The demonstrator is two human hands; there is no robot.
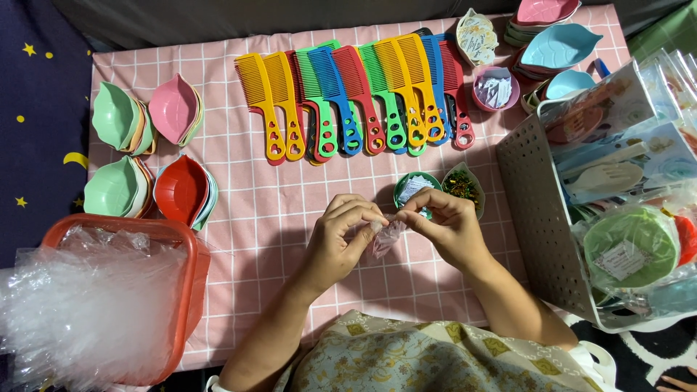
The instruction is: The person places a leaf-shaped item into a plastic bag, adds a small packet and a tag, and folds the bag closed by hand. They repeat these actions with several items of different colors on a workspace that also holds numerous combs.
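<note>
Left hand [335,243] and right hand [444,226] together over the pink checked cloth [254,210], fingers of both pinched shut on a small clear bag [385,238] hanging between them. Just beyond the bag: a green dish [404,197] with paper slips, touching a leaf dish [472,190] of tiny mixed bits. Farther beyond the bag: a row of overlapping combs [348,94], yellow, green, blue, red. Left of the bag: stacks of leaf bowls [149,152], and nearer, a red basket [190,276] stuffed with clear plastic. Right of the bag: a grey perforated crate [537,225] of packed goods.
</note>
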